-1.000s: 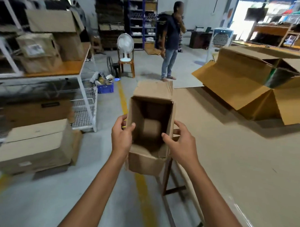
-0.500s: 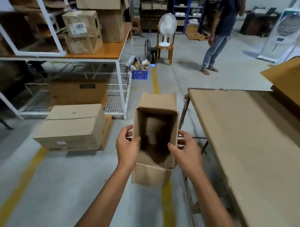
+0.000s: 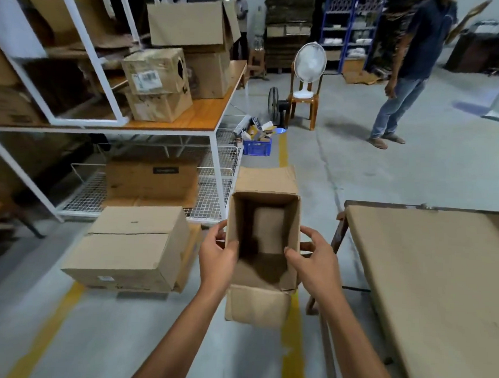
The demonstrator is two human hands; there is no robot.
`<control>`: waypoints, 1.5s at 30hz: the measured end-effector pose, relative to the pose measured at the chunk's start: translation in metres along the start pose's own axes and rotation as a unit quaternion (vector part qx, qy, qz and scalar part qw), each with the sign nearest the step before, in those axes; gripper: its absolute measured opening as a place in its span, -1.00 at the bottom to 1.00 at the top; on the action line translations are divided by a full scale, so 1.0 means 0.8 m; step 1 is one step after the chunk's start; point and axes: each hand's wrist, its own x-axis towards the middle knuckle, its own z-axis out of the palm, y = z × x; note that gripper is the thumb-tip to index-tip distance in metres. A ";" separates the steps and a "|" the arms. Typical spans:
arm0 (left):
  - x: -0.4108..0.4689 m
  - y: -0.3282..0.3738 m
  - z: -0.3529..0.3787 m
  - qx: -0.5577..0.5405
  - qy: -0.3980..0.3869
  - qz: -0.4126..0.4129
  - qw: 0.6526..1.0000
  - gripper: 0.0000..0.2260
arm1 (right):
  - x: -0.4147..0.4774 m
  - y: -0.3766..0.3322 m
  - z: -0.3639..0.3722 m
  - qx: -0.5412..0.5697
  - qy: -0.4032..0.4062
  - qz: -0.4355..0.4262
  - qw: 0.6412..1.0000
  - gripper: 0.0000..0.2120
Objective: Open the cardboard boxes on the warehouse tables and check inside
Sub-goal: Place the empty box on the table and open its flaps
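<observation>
A small open cardboard box (image 3: 265, 231) is held in the air in front of me, above the floor. Its far flap stands up and its near flap hangs down. The inside looks empty, only bare cardboard shows. My left hand (image 3: 217, 255) grips the box's left wall, thumb over the rim. My right hand (image 3: 311, 261) grips the right wall the same way. The table (image 3: 426, 280) with a cardboard-covered top lies to my right, apart from the box.
A closed cardboard box (image 3: 133, 247) sits on the floor at left. A white rack (image 3: 171, 126) holds several boxes. A person (image 3: 408, 67) stands ahead right near a chair with a fan (image 3: 307, 66). A blue crate (image 3: 257, 146) is on the floor. Yellow lines mark the floor.
My view has swung left, away from the table and the large open box on it. The small box has stayed in both hands, now over the floor beside the table.
</observation>
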 end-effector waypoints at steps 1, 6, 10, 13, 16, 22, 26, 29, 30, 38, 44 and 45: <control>0.018 0.006 0.010 0.012 0.000 0.014 1.000 -0.63 | 0.020 -0.006 -0.004 0.007 -0.003 -0.005 1.000 -0.45; 0.086 0.015 0.043 0.052 -0.009 0.036 0.998 -0.64 | 0.105 -0.019 -0.011 -0.005 -0.017 -0.010 1.000 -0.45; 0.146 0.004 0.067 0.036 -0.014 0.034 0.999 -0.67 | 0.167 -0.022 -0.001 -0.025 -0.027 0.001 0.999 -0.45; 0.203 -0.010 0.086 0.034 -0.021 0.029 0.999 -0.68 | 0.219 -0.020 0.017 -0.037 -0.025 0.007 0.999 -0.45; 0.276 -0.032 0.109 0.040 -0.045 0.010 0.998 -0.67 | 0.277 -0.021 0.037 -0.039 -0.009 0.019 0.999 -0.43; 0.434 -0.040 0.154 0.012 -0.155 -0.055 0.986 -0.68 | 0.411 -0.038 0.074 -0.046 0.032 0.053 0.997 -0.30; 0.513 -0.017 0.185 -0.031 -0.210 -0.064 0.975 -0.70 | 0.482 -0.060 0.077 -0.043 0.069 0.075 0.994 -0.43; 0.561 0.003 0.214 -0.026 -0.247 -0.075 0.966 -0.81 | 0.527 -0.069 0.076 -0.032 0.093 0.093 0.991 -0.48; 0.573 0.006 0.225 -0.018 -0.252 -0.075 0.965 -0.86 | 0.538 -0.071 0.074 -0.025 0.100 0.099 0.990 -0.46; 0.674 0.015 0.365 0.056 -0.301 -0.070 0.949 -0.80 | 0.658 -0.044 0.033 -0.005 0.163 0.141 0.977 -0.32; 0.738 0.026 0.511 0.063 -0.356 -0.047 0.931 -0.95 | 0.764 -0.010 -0.032 0.025 0.251 0.169 0.953 -0.51; 0.747 0.032 0.537 0.060 -0.366 -0.040 0.928 -0.93 | 0.782 -0.005 -0.045 0.031 0.265 0.173 0.948 -0.53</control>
